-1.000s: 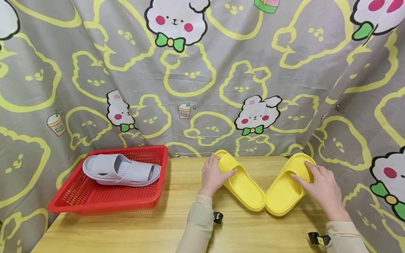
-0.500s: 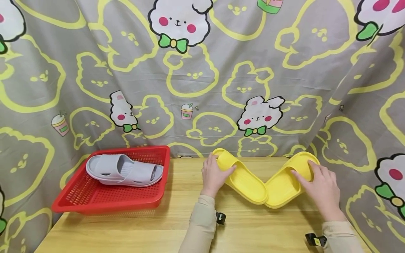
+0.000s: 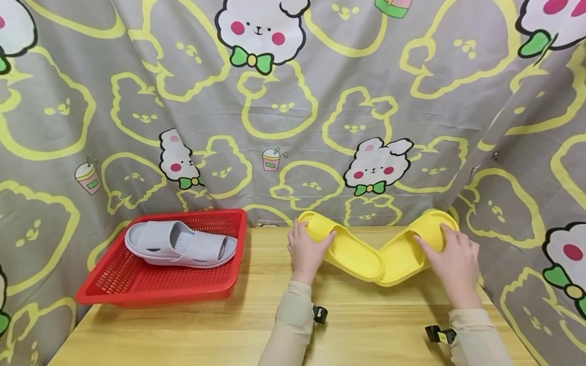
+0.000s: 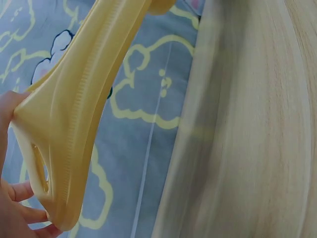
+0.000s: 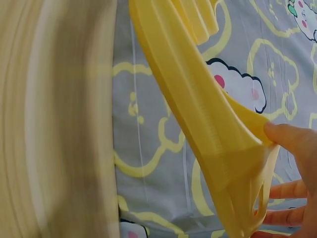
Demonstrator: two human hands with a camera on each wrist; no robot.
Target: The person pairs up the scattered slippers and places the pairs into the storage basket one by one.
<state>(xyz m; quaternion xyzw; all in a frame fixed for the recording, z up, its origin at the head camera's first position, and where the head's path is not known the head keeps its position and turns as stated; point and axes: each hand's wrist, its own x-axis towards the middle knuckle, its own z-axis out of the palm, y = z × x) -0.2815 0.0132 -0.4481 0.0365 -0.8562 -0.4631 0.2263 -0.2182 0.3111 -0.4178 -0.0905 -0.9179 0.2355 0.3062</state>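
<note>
Two yellow slippers are held up over the table, their heel ends meeting in a V in the head view. My left hand (image 3: 308, 254) grips the left slipper (image 3: 354, 256) by its strap, thumb at the strap's edge and fingers along the outer side. By its strap, too, the right slipper (image 3: 403, 256) is pinched in my right hand (image 3: 455, 264). The left wrist view shows the side of the left slipper (image 4: 84, 109) raised clear of the wood. From the right wrist, the right slipper (image 5: 198, 114) tilts with its toe end in the fingers.
A red plastic basket (image 3: 160, 294) stands at the table's left, with a pair of grey slippers (image 3: 183, 246) lying in it. The wooden table (image 3: 366, 325) runs back to a patterned curtain (image 3: 293, 112), which also closes off both sides.
Both yellow slippers have risen off the table, moving a little back and to the left. Their heel ends, side by side before, now overlap. Both hands kept their hold on the straps.
</note>
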